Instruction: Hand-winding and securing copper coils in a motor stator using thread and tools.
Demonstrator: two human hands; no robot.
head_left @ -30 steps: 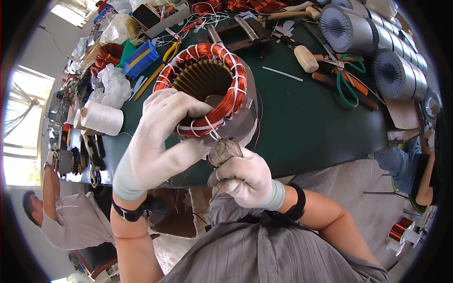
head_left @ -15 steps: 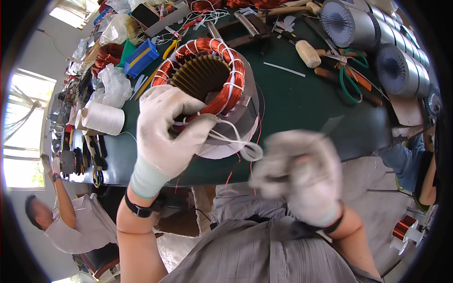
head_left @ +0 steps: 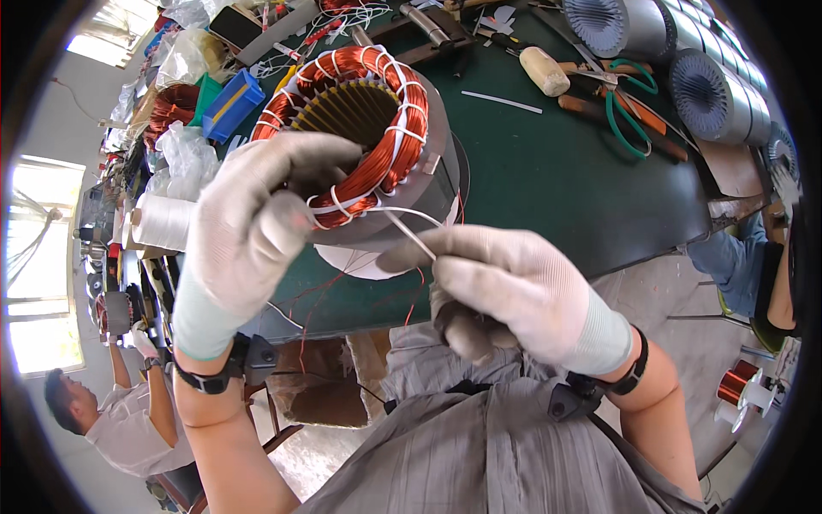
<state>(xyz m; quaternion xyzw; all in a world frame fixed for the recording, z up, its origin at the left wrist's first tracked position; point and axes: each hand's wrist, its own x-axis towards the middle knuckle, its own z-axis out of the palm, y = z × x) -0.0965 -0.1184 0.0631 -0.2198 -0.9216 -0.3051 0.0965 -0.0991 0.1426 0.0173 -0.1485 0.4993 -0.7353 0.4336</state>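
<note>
A motor stator [head_left: 438,128] stands on the green table, its copper winding [head_left: 372,176] laced round with white cord. My left hand [head_left: 248,214], in a white glove, grips the winding at its near left side, fingers reaching over into the bore and thumb outside. White cord [head_left: 409,233] runs from the near edge of the winding to my right hand [head_left: 514,287]. That hand, also gloved, pinches the cord between thumb and forefinger; the other fingers curl beneath. Thin red wires [head_left: 312,295] hang below the stator.
At left stand a white thread spool [head_left: 163,223] and a blue bin [head_left: 233,104]. Green-handled scissors [head_left: 621,111], a wooden-handled tool [head_left: 544,72] and a white strip [head_left: 503,102] lie to the right. Metal stator cores [head_left: 715,94] line the far right. A co-worker [head_left: 128,420] sits at left.
My right hand, blurred before, has come to the cord and pinches it. The loose cord loop no longer shows. My left hand has shifted left, its thumb off the cord at the winding's edge.
</note>
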